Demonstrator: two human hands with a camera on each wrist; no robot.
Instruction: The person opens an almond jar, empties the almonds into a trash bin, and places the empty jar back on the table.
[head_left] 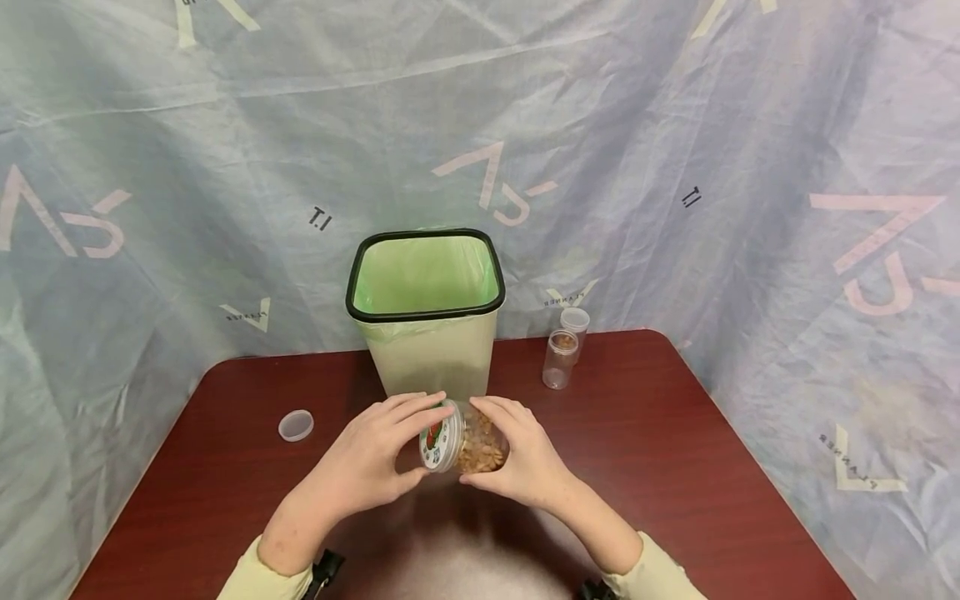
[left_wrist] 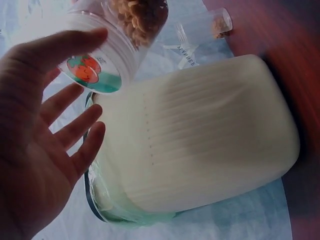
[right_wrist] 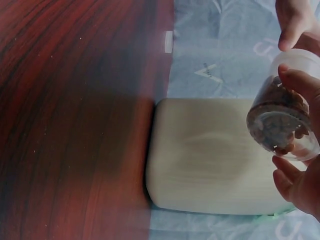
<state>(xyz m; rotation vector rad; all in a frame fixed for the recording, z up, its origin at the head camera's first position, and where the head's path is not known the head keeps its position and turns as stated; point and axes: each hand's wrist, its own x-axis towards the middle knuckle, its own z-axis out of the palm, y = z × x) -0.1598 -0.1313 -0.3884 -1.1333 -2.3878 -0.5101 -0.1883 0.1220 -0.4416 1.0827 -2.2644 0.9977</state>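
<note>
A clear plastic jar [head_left: 482,442] of brown, nut-like pieces is held on its side in front of the bin. My left hand [head_left: 369,457] grips its lid [head_left: 441,437], which has a red and green picture label. My right hand [head_left: 527,454] holds the jar's body, thumb below and fingers above. In the left wrist view the thumb lies across the lid [left_wrist: 95,75], which still sits at the jar's mouth. The right wrist view shows the jar's clear base [right_wrist: 280,132] with the pieces inside.
Behind the hands stands a cream bin [head_left: 427,358] with a black rim and green liner. Two clear jars [head_left: 557,371] stand at the back right, the nearer with some brown pieces. A loose translucent lid [head_left: 296,426] lies on the red-brown table [head_left: 240,467] at left. Printed cloth [head_left: 637,125] hangs behind.
</note>
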